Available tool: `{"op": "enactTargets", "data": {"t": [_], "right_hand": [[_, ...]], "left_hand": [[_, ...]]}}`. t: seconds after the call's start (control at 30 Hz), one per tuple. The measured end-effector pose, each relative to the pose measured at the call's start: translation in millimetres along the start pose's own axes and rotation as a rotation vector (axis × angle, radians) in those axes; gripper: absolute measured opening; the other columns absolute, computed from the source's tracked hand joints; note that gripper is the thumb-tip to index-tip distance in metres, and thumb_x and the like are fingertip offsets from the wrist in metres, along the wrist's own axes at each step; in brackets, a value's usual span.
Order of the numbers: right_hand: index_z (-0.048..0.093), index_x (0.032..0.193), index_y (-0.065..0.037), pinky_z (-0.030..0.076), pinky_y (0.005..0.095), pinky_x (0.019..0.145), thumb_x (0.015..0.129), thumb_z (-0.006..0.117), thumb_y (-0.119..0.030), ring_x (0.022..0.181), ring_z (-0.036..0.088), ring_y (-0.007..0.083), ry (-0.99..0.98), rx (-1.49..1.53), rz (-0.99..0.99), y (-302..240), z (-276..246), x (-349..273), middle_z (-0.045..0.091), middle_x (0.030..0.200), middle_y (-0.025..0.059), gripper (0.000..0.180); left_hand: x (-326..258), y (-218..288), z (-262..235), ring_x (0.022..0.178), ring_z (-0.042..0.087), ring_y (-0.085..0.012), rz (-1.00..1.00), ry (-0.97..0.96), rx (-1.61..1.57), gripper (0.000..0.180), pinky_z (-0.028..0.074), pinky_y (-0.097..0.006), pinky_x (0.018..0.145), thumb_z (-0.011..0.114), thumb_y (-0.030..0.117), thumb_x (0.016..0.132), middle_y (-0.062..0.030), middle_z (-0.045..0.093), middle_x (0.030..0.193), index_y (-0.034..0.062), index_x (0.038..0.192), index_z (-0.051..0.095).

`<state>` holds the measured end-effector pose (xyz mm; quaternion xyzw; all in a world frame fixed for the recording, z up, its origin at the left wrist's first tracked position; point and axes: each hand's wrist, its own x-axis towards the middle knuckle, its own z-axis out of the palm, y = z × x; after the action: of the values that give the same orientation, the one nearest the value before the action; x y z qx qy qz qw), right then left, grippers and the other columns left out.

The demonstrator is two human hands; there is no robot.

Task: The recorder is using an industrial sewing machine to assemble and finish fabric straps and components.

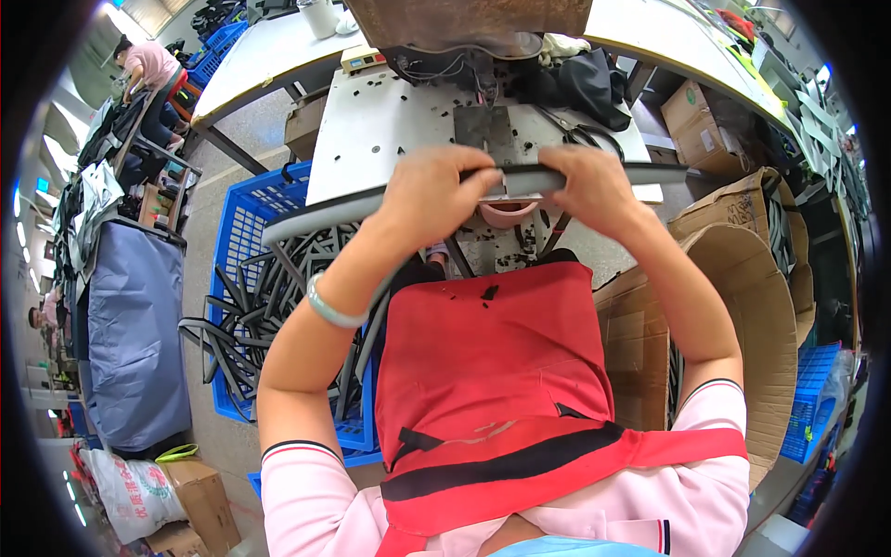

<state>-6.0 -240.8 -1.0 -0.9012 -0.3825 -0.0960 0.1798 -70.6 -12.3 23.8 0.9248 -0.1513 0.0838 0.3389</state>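
A long, slightly bowed strip point(320, 216), grey with a black edge, stretches across in front of me over the near side of a white worktable. Its left part is gripped by my left hand point(432, 193), thumb and fingers closed on it. My right hand point(592, 190) pinches the same strip a short way to the right; both hands are somewhat blurred. Just beyond them is the small dark metal plate point(483, 130) of a machine point(469, 23) that looks like a sewing machine. Black-handled scissors point(594, 139) lie to the right of the plate, near my right hand.
Small black scraps dot the white tabletop point(357, 139). Left of my lap stands a blue crate point(227, 246) heaped with similar strips point(246, 325). An open cardboard box point(742, 278) stands at right. Black cloth point(585, 88) lies at the table's back right. Another person point(153, 70) works far left.
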Motion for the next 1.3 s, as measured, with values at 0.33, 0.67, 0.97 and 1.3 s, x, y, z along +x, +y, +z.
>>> {"op": "enactTargets", "data": {"t": [0.33,0.67,0.97,1.3], "right_hand": [[0.063,0.099,-0.004,0.049,0.0444,0.078,0.071,0.076,-0.019,0.090,0.062,0.0364,-0.020,-0.043,0.048,22.1,6.9,49.0,0.067,0.092,0.0154,0.034],[0.067,0.110,-0.005,0.050,0.0430,0.082,0.072,0.074,-0.021,0.096,0.063,0.0359,0.032,-0.074,0.041,42.3,12.2,75.0,0.068,0.101,0.0169,0.042],[0.066,0.094,-0.009,0.052,0.0396,0.080,0.067,0.070,-0.008,0.099,0.060,0.0323,0.072,-0.052,-0.157,-7.1,27.2,27.9,0.061,0.103,0.0114,0.028],[0.057,0.084,-0.006,0.051,0.0414,0.075,0.072,0.066,-0.012,0.082,0.064,0.0297,-0.129,-0.020,-0.428,-58.9,76.7,-10.7,0.063,0.087,0.0127,0.016]], "left_hand": [[49.8,-45.7,13.5,0.065,0.053,-0.0069,-0.201,0.038,-0.250,0.029,0.045,-0.024,0.059,0.069,0.021,0.087,-0.0029,0.065,0.074,-0.0035,0.102,0.071],[78.2,-64.4,14.2,0.058,0.052,-0.0079,-0.174,0.040,-0.270,0.026,0.044,-0.023,0.054,0.068,0.020,0.087,-0.0025,0.064,0.070,-0.0019,0.100,0.072],[54.3,-72.9,0.3,0.063,0.063,-0.0222,-0.019,0.079,-0.048,0.023,0.050,-0.034,0.066,0.069,0.021,0.081,-0.0179,0.067,0.074,-0.0010,0.087,0.071],[12.0,-40.4,41.8,0.066,0.059,-0.0114,-0.200,-0.269,-0.542,0.028,0.050,-0.028,0.061,0.063,0.022,0.092,-0.0062,0.067,0.077,-0.0052,0.097,0.069]]}}
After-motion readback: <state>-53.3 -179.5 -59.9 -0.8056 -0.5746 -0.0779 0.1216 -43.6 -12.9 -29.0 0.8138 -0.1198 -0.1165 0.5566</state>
